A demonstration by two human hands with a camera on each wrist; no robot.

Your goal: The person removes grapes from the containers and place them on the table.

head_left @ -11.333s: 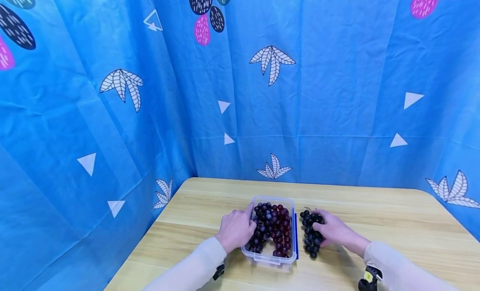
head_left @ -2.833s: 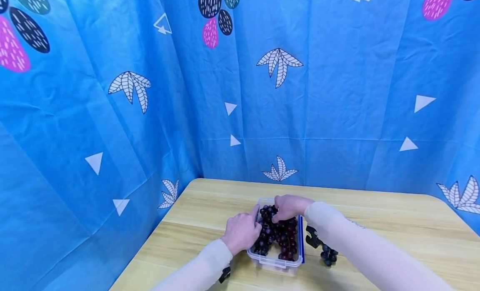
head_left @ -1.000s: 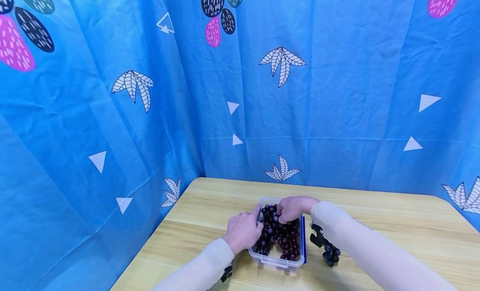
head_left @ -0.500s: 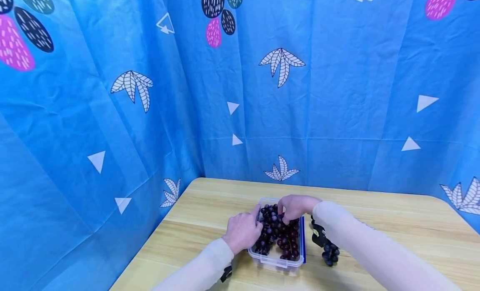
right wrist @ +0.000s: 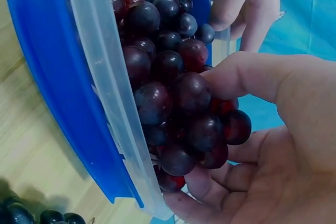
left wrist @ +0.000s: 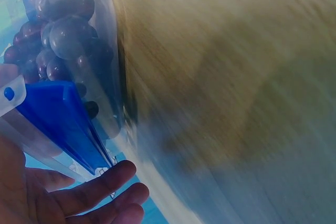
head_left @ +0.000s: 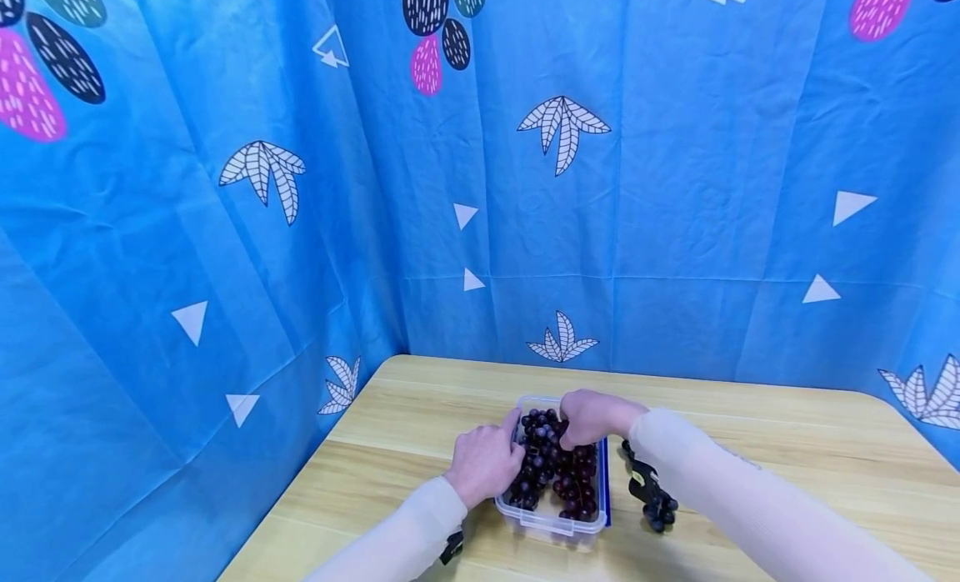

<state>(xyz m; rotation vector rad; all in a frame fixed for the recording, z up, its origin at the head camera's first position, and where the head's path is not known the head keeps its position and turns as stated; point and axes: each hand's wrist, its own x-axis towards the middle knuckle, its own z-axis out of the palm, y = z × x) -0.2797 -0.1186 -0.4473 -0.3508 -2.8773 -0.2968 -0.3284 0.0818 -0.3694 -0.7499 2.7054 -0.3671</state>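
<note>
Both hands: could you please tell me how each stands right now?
Left hand: open, touching the container's rim.
Right hand: holding dark red grapes.

Left hand and right hand crowd the box, its near rim unobstructed; a bunch obstructs the right.

Head view: bright, even, diffuse light; blue curtain well lit, tabletop pale, far edge crisp. Soft shadow on tabletop between left hand and box. Grapes dark, fine detail lost. Left wrist view: dim, hazy; tabletop grain smeared, broad soft-edged shadow across it; grapes veiled behind cloudy plastic. Right wrist view: dim, cool; grapes sharper, small white glints; soft shadow beside blue flap.
</note>
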